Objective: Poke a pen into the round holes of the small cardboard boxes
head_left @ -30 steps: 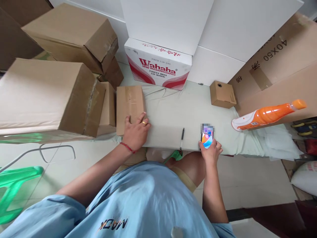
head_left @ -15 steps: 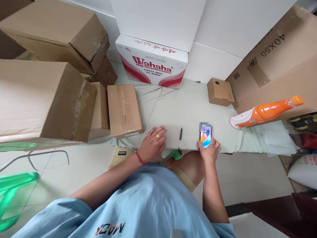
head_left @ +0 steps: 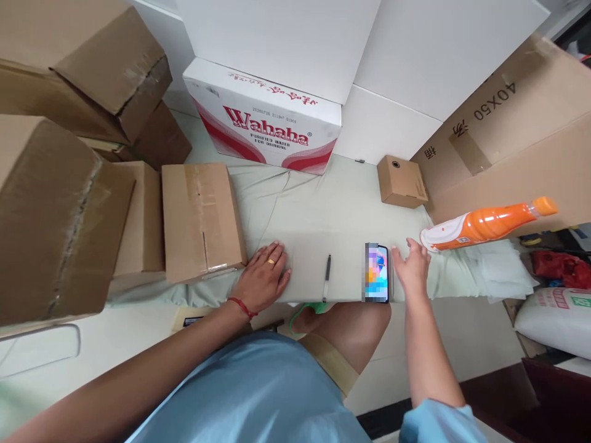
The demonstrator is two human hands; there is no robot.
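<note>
My left hand [head_left: 264, 277], with a ring and a red cord at the wrist, rests palm down near the front edge of the pale green cloth [head_left: 305, 227], fingers spread and nothing held. To the right, my right hand [head_left: 414, 266] is open between a lit phone [head_left: 379, 274] and an orange-capped bottle [head_left: 489, 224]; its fingertips are close to the bottle's base, and whether they touch it I cannot tell. The phone lies screen up at the cloth's edge. A pen [head_left: 327, 277] lies between my left hand and the phone.
A brown carton [head_left: 201, 221] stands just left of my left hand, with more cartons [head_left: 60, 215] beyond. At the back are a white and red Wahaha box [head_left: 272, 126] and a small brown box [head_left: 401, 180]. A large carton [head_left: 503, 141] stands at the right.
My right hand has let go of the phone and moved right, towards the bottle. My left hand has shifted left, beside the brown carton. The camera view has also shifted.
</note>
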